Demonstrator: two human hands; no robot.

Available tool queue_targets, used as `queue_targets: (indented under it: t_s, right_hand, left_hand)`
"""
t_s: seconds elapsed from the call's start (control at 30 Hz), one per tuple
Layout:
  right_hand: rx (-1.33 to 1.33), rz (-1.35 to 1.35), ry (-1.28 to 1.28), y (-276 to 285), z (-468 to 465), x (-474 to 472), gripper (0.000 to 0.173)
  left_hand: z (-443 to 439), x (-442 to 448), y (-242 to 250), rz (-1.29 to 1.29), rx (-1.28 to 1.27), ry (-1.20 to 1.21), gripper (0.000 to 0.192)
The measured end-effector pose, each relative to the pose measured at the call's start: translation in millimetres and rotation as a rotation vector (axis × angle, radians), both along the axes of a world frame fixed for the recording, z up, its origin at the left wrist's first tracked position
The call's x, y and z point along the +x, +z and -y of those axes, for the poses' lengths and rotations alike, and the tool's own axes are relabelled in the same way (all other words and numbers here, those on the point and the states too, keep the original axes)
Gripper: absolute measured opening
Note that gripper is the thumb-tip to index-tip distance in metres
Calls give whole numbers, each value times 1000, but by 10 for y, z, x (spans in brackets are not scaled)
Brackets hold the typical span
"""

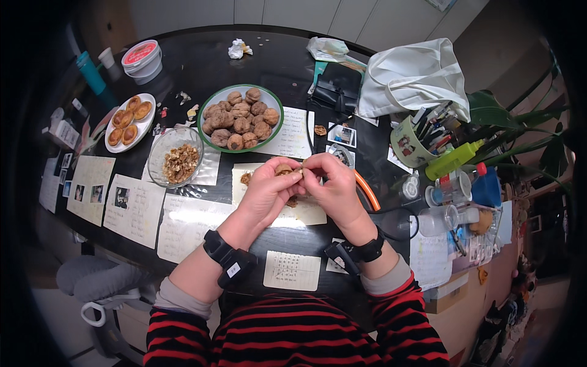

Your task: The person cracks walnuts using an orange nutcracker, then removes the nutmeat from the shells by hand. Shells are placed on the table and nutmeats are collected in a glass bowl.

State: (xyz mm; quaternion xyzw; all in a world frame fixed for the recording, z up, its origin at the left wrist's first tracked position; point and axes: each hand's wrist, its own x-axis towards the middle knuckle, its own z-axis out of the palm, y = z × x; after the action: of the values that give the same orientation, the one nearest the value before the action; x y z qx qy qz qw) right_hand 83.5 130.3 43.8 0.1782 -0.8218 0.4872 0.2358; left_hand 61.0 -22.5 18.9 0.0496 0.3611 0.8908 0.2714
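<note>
My left hand (pixel 270 188) holds a cracked walnut (pixel 283 169) near the middle of the table, its palm cupped around it. Touching it from the right, my right hand (pixel 334 183) pinches a small piece of the walnut between thumb and forefinger; the piece is mostly covered by the fingers. Bits of walnut shell (pixel 291 202) lie below the hands on a sheet of paper (pixel 316 214). Beyond and to the left stands a green-rimmed bowl (pixel 208 145) with several whole walnuts (pixel 240 110). Shelled walnut kernels (pixel 180 163) lie in a glass bowl (pixel 154 170).
Handwritten papers (pixel 133 208) line the near left. A plate (pixel 143 137) of small tarts and a white tub (pixel 143 64) stand at the far left. To the right are a pen holder (pixel 410 142), a white cloth bag (pixel 412 75), plastic bottles and an orange-handled tool (pixel 367 189).
</note>
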Motion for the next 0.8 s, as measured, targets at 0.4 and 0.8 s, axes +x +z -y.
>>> queue_targets:
  t_s: [0.4, 0.8]
  right_hand:
    - [-116, 124, -57, -51, -41, -23, 8]
    - [34, 79, -26, 63, -22, 53, 11]
  left_hand:
    - [9, 21, 17, -6, 56, 41, 17]
    - [-102, 106, 9, -189, -318, 60, 21]
